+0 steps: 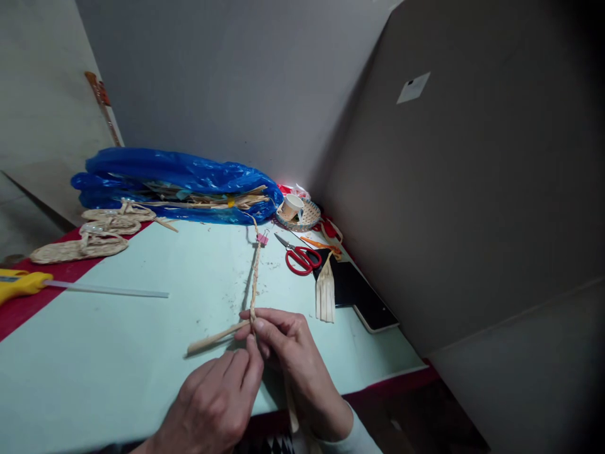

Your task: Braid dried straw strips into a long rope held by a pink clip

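Note:
A thin straw braid [256, 274] runs toward me from a pink binder clip [262, 239] at the back of the pale green table. My right hand [290, 347] pinches the braid's near end between thumb and fingers. Just below and left of it, my left hand [217, 391] is closed, its thumb and forefinger pinched at a strand by the braid's end. One loose straw strand [212, 339] sticks out to the left, and another strand [290, 403] hangs down beneath my right hand. The fingertips partly hide the end of the braid.
Red-handled scissors [302, 260], a straw bundle [325, 293] and a dark tablet [363, 293] lie right. Behind are a blue plastic bag [179, 165] of straw and a basket [309, 215] with a cup. Woven sandals [80, 247] and a yellow glue gun [21, 285] lie left.

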`<state>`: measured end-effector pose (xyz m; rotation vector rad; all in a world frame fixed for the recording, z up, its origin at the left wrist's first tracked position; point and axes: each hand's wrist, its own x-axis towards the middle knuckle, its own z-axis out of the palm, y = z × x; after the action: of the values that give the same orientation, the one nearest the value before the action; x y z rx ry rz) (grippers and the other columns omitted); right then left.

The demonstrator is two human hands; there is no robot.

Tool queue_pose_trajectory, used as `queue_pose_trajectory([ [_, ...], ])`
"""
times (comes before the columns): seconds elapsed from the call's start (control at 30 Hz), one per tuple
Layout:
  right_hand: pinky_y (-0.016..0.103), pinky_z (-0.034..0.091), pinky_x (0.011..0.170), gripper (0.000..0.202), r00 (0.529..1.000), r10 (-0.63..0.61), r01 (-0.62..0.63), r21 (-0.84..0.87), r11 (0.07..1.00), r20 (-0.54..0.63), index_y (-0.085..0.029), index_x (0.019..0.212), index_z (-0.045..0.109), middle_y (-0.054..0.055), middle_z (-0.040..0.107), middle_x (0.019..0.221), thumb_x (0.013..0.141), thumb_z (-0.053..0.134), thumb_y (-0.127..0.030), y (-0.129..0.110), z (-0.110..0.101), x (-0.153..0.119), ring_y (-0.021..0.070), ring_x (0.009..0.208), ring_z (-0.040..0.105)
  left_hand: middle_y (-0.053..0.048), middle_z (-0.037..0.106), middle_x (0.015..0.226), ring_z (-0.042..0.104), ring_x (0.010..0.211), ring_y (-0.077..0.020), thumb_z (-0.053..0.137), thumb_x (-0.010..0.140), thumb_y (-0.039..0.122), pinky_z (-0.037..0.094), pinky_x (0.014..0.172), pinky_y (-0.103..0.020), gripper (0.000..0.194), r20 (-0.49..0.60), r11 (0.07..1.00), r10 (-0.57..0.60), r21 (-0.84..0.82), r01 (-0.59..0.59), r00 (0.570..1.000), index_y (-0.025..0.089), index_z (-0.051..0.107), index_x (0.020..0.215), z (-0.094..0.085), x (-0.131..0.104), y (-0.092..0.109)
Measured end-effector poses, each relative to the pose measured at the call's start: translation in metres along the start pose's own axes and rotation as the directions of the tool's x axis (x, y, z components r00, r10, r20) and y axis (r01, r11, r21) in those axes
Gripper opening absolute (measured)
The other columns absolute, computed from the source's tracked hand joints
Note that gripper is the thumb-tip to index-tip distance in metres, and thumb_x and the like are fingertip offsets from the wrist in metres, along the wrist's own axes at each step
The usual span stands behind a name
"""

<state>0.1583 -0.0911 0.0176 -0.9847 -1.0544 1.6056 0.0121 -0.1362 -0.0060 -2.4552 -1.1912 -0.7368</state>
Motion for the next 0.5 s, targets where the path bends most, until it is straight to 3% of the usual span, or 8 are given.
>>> queue_pose_trajectory([
  [0.07, 0.024, 0.04, 0.066, 0.031, 0.999, -0.046, 0.046, -0.043, 0.998, -0.011, -0.011, 0.096, 0.08, 0.006, 0.07, 0.075, 0.087, 0.073, -0.041, 0.0, 0.0, -0.001, 0.0123, 0.065, 0.051, -0.011, 0.077, 0.092, 0.069, 0.084, -0.024, 0.04, 0.095, 0.003, 0.049, 0.075, -0.034, 0.043, -0.01, 0.979, -0.057, -0.195, 0.054, 0.998, 0.018, 0.076, 0.111, -0.007, 0.004, -0.007],
  [0.13, 0.024, 0.042, 0.069, 0.028, 0.997, -0.081, 0.079, -0.096, 0.992, -0.016, -0.013, 0.083, 0.078, 0.003, 0.066, 0.072, 0.09, 0.07, -0.039, -0.002, 0.0, -0.003, 0.0134, 0.068, 0.053, -0.005, 0.072, 0.081, 0.064, 0.077, -0.0224, 0.049, 0.098, 0.016, 0.046, 0.071, -0.033, 0.028, 0.03, 0.876, -0.195, -0.443, 0.188, 0.98, 0.024, 0.075, 0.091, -0.016, 0.012, -0.021],
  [0.2, 0.023, 0.043, 0.069, 0.031, 0.996, -0.091, 0.089, -0.144, 0.986, -0.009, -0.015, 0.072, 0.073, 0.002, 0.062, 0.071, 0.092, 0.066, -0.037, -0.004, 0.0, -0.004, 0.0133, 0.068, 0.052, -0.003, 0.068, 0.076, 0.061, 0.078, -0.0242, 0.053, 0.098, 0.03, 0.044, 0.076, -0.035, 0.025, 0.101, 0.743, -0.381, -0.559, 0.369, 0.919, 0.025, 0.067, 0.078, -0.023, 0.026, -0.037],
  [0.27, 0.023, 0.044, 0.071, 0.033, 0.995, -0.101, 0.103, -0.164, 0.981, 0.022, -0.016, 0.068, 0.068, 0.001, 0.059, 0.071, 0.094, 0.063, -0.035, -0.005, -0.001, -0.004, 0.014, 0.071, 0.053, -0.002, 0.071, 0.081, 0.062, 0.085, -0.0259, 0.058, 0.095, 0.042, 0.043, 0.079, -0.036, 0.024, 0.34, 0.528, -0.473, -0.629, 0.57, 0.813, 0.026, 0.065, 0.079, -0.023, 0.04, -0.052],
  [0.3, 0.024, 0.045, 0.073, 0.033, 0.993, -0.109, 0.116, -0.155, 0.981, 0.052, -0.017, 0.068, 0.067, 0.001, 0.059, 0.071, 0.096, 0.061, -0.034, -0.006, -0.002, -0.004, 0.0146, 0.072, 0.054, -0.002, 0.073, 0.088, 0.063, 0.088, -0.0252, 0.062, 0.092, 0.045, 0.045, 0.081, -0.035, 0.02, 0.49, 0.369, -0.421, -0.676, 0.638, 0.763, 0.026, 0.067, 0.089, -0.02, 0.047, -0.057],
  [0.33, 0.024, 0.046, 0.075, 0.033, 0.989, -0.115, 0.127, -0.141, 0.982, 0.088, -0.018, 0.07, 0.067, 0.001, 0.059, 0.071, 0.097, 0.058, -0.034, -0.005, -0.002, -0.004, 0.0153, 0.074, 0.056, -0.002, 0.073, 0.086, 0.064, 0.084, -0.0235, 0.064, 0.091, 0.046, 0.046, 0.078, -0.033, 0.021, 0.598, 0.213, -0.293, -0.72, 0.661, 0.746, 0.025, 0.066, 0.095, -0.015, 0.052, -0.06],
  [0.4, 0.026, 0.048, 0.078, 0.031, 0.983, -0.122, 0.138, -0.113, 0.984, 0.137, -0.019, 0.076, 0.069, 0.001, 0.061, 0.074, 0.1, 0.054, -0.032, -0.003, -0.005, -0.004, 0.0165, 0.079, 0.06, 0.001, 0.065, 0.072, 0.055, 0.064, -0.0169, 0.065, 0.089, 0.047, 0.041, 0.062, -0.029, 0.025, 0.685, -0.017, -0.147, -0.723, 0.69, 0.714, 0.022, 0.062, 0.09, -0.004, 0.058, -0.06],
  [0.5, 0.026, 0.048, 0.081, 0.024, 0.985, -0.111, 0.132, -0.151, 0.98, 0.135, -0.02, 0.092, 0.072, 0.001, 0.064, 0.079, 0.101, 0.053, -0.03, 0.001, -0.009, -0.004, 0.0163, 0.083, 0.062, 0.005, 0.058, 0.065, 0.038, 0.052, -0.0105, 0.067, 0.086, 0.047, 0.026, 0.05, -0.024, 0.028, 0.741, -0.106, -0.137, -0.671, 0.734, 0.658, 0.021, 0.059, 0.082, 0.007, 0.057, -0.053],
])
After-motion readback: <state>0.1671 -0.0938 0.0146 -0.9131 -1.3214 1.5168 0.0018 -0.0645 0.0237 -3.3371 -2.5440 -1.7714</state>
